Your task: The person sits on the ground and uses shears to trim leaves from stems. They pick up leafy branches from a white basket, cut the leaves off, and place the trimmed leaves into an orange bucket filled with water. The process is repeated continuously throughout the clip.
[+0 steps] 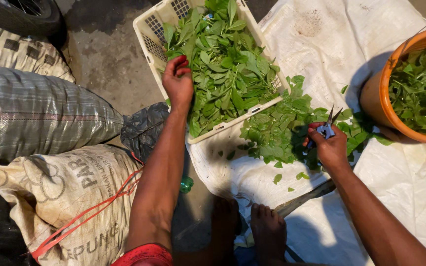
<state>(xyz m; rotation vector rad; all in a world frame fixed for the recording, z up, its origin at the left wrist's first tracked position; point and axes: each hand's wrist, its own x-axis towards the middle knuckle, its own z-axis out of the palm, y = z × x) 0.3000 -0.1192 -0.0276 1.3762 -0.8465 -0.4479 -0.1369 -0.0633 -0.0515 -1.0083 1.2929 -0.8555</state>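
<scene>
Head view, only one I have: using the white plastic crate (150, 30) as landmark. My left hand (178, 81) is at the crate's near-left edge, fingers curled into the green leafy stems (228, 64) heaped inside, closed on a bunch I think, grip partly hidden. Crate's long axis runs diagonally away from me, up-left to lower-right. My right hand (330, 147) sits right of the crate, well apart from it, gripping small scissors (327, 127), blades open and pointing up, over the loose leaf pile (277, 133) on the white sheet (410, 182). Left hand is the nearer one to the crate. Orange bucket (385, 79) of leaves further right; sacks (40, 111) left.
</scene>
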